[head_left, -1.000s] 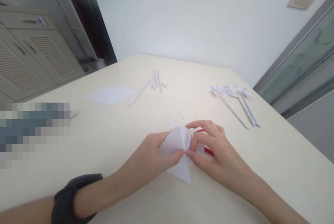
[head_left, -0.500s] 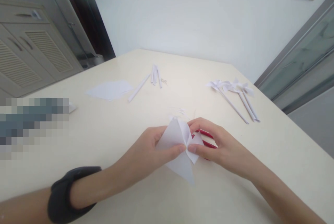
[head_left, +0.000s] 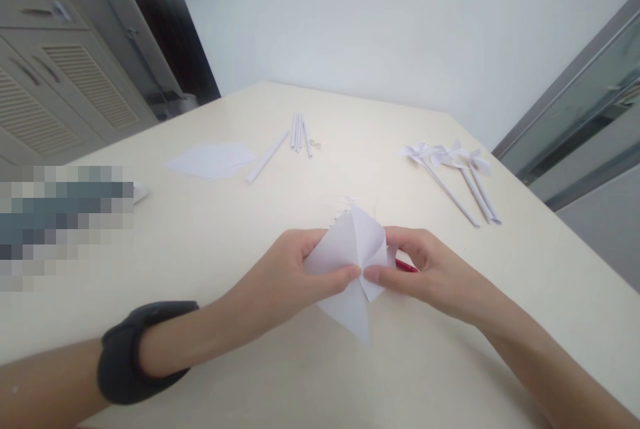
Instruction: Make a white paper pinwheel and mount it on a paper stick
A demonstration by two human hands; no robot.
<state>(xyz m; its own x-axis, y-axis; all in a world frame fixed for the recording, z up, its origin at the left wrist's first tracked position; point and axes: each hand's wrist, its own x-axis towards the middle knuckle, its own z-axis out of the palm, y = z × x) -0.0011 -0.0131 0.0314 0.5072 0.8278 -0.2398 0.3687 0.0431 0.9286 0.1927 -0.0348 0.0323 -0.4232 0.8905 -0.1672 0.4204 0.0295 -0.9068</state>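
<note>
Between my two hands is a white paper pinwheel point(head_left: 335, 252), partly folded, with some corners drawn in to its middle and one point hanging down. My left hand point(head_left: 310, 276) grips its left side, the thumb pressed near the centre. From the other side my right hand point(head_left: 410, 262) pinches the folded corners, its thumb tip almost meeting the left thumb. Behind the right fingers shows part of a red-handled tool point(head_left: 406, 266), mostly hidden. Just past the paper lie thin wire-like pieces point(head_left: 347, 201).
Flat paper sheets point(head_left: 210, 161) lie at the left on the cream table point(head_left: 225, 369). Rolled paper sticks point(head_left: 297, 132) rest at the back, with small wire bits point(head_left: 315, 145) beside them. Finished pinwheels on sticks point(head_left: 450, 162) lie at the right. A blurred patch point(head_left: 65, 216) covers something far left.
The paper has turned slightly and its upper fold has swung right, covering more of the red-handled tool. Both hands keep hold of it. The camera view has shifted a little.
</note>
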